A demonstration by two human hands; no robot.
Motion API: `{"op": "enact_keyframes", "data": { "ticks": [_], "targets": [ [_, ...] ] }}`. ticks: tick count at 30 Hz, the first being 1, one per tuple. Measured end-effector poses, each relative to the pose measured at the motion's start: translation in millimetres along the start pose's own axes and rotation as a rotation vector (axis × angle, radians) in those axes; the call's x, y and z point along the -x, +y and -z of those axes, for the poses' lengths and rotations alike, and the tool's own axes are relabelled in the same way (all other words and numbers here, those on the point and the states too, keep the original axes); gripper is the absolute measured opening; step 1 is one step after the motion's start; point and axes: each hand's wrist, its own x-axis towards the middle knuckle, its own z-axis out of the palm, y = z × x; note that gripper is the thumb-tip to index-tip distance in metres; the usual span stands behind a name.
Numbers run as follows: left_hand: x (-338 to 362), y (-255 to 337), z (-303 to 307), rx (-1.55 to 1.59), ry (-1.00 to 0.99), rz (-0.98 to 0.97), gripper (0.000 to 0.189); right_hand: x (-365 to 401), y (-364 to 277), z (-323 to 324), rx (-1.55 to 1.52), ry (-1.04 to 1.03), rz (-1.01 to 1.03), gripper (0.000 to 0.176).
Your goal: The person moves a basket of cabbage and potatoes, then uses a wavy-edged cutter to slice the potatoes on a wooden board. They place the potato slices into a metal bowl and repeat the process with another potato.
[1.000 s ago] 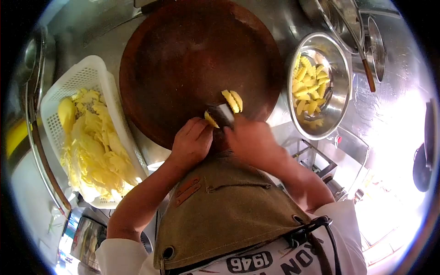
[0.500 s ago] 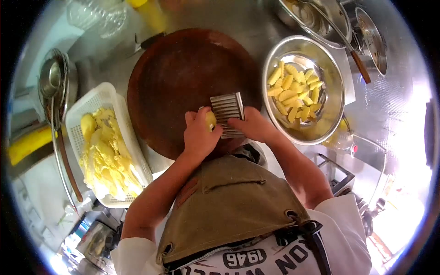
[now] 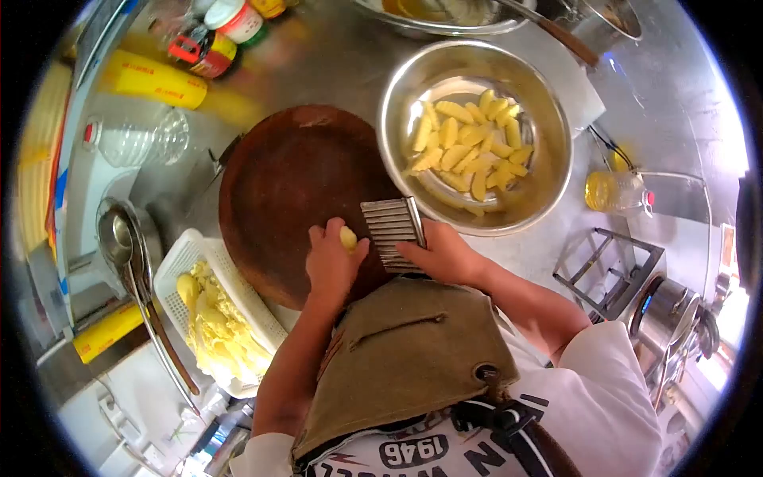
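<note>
My left hand point(image 3: 332, 261) holds a small yellow potato piece point(image 3: 347, 238) between thumb and fingers, over the near part of the round brown board point(image 3: 294, 175). To its right, my right hand point(image 3: 445, 253) grips a crinkle cutter point(image 3: 393, 230) with a ridged metal blade, held tilted above the board's right edge. A gap separates the cutter from the potato piece. Yellow wedge-shaped potato pieces point(image 3: 469, 147) lie in the large steel bowl point(image 3: 559, 151) beyond my right hand.
At the left, a white basket point(image 3: 253, 306) holds yellow pieces and peelings, beside ladles point(image 3: 151, 310). Clear plastic bottles point(image 3: 139, 139) and jars point(image 3: 232, 22) stand at the upper left. An oil bottle point(image 3: 616, 192) and a metal frame point(image 3: 610, 274) are right.
The view has shifted, with the bowl appearing larger and nearer the middle. My left hand and the potato piece have moved apart from the cutter.
</note>
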Motion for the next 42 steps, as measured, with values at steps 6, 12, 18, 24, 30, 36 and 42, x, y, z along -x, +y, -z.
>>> {"op": "enact_keyframes", "data": {
  "ticks": [6, 12, 18, 24, 30, 36, 42],
  "targets": [
    [-3.1, -20.5, -6.5, -0.045, 0.015, -0.027, 0.039, 31.4, -10.2, 35.1, -0.152, 0.132, -0.012, 0.032],
    [-5.7, -15.1, -17.0, 0.227, 0.083, -0.048, 0.036, 50.1, 12.8, 77.5, -0.284, 0.301, 0.066, 0.031],
    [-26.8, 119.4, 31.2, 0.98, -0.348, -0.163, 0.066, 53.6, 6.2, 125.3, -0.59, 0.626, 0.009, 0.027],
    [-48.3, 41.6, 50.6, 0.871, 0.238, -0.148, 0.047, 51.5, 21.9, 136.4, -0.629, 0.742, -0.133, 0.026],
    [-48.1, -243.7, 139.8, 0.076, 0.874, 0.313, 0.031, 38.2, 20.0, 86.2, -0.629, 0.521, -0.121, 0.036],
    [-20.9, -461.9, 124.7, -0.271, 0.338, 0.672, 0.054, 29.7, 15.8, 62.7, -0.51, 0.466, -0.205, 0.045],
    [-35.5, -432.0, 144.6, -0.005, 0.149, 0.759, 0.053, 22.4, -13.5, 33.2, -0.108, 0.506, -0.137, 0.036]
  ]
}}
